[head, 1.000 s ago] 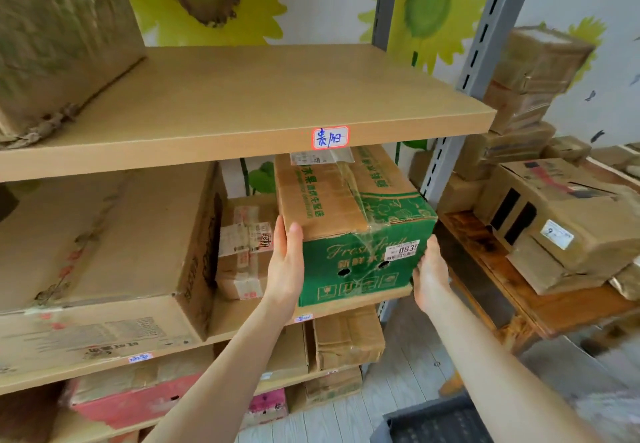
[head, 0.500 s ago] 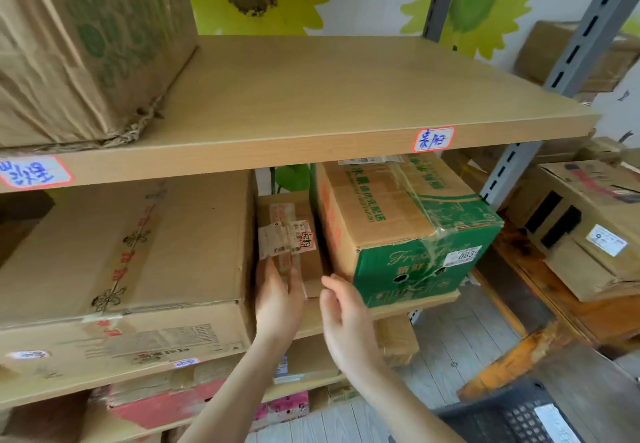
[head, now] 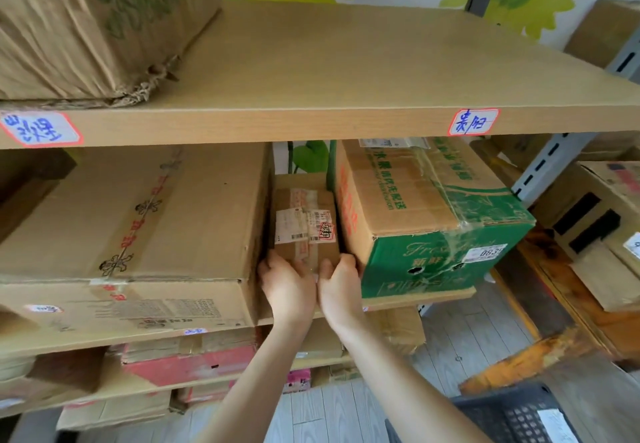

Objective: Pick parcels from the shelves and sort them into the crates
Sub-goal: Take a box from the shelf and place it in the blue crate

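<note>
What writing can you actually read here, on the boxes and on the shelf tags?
"Fres…", cursive, cut off: green front of the green-and-brown taped carton.
"083", last digit cut off: white sticker on that front.
Blue handwritten Chinese characters, unclear: red-bordered shelf-edge tag and upside-down left tag.
Green and red Chinese print on the carton: blurred.
Labels on the small brown parcel that both hands grip: too small.

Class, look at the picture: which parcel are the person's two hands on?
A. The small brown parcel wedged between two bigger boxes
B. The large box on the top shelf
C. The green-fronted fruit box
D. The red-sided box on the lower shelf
A: the left hand and right hand press on the small brown parcel, wedged between the wide flat box and the green-fronted box.
</note>
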{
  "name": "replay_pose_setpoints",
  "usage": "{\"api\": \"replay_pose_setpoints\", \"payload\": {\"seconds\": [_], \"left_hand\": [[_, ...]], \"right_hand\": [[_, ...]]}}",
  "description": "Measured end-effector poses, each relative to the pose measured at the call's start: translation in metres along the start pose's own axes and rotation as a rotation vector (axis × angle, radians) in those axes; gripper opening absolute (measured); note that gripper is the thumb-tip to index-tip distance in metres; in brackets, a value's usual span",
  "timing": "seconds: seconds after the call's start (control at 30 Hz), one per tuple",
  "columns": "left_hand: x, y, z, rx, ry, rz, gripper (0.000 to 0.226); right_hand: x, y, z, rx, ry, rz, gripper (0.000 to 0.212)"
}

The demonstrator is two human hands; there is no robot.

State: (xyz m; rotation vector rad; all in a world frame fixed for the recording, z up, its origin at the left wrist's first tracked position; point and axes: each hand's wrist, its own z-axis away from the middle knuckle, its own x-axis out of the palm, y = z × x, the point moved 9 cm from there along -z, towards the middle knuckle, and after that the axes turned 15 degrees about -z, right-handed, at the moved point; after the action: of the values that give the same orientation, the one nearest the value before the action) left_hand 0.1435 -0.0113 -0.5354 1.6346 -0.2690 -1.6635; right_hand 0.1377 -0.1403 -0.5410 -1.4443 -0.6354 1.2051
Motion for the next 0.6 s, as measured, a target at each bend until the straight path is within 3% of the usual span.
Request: {"api": "replay_pose_setpoints", "payload": {"seconds": [0.13,0.3,0.47,0.6], "left_hand": [[-0.002,-0.023,0.023,-0.078,0.044,0.151,0.037],[-0.032,-0.036,0.065,-0.010,0.077,0.351,0.032],[-0.038,-0.059,0.095,0.220,0.001,0.361,0.051],[-0.031,-0.082,0.142,0.393,-0.174,0.272,0.064]], "right_hand": [[-0.015,-0.004,0.022,-0.052,-0.010,-0.070,0.033],[-0.045,-0.007,0.064,-0.153,0.022,-0.153,0.023],[-0.076,0.016,0.121,-0.165,0.165,-0.306,0.019],[-0.093,0.053,0.189,-0.087,0.289,-0.361,0.027]]}}
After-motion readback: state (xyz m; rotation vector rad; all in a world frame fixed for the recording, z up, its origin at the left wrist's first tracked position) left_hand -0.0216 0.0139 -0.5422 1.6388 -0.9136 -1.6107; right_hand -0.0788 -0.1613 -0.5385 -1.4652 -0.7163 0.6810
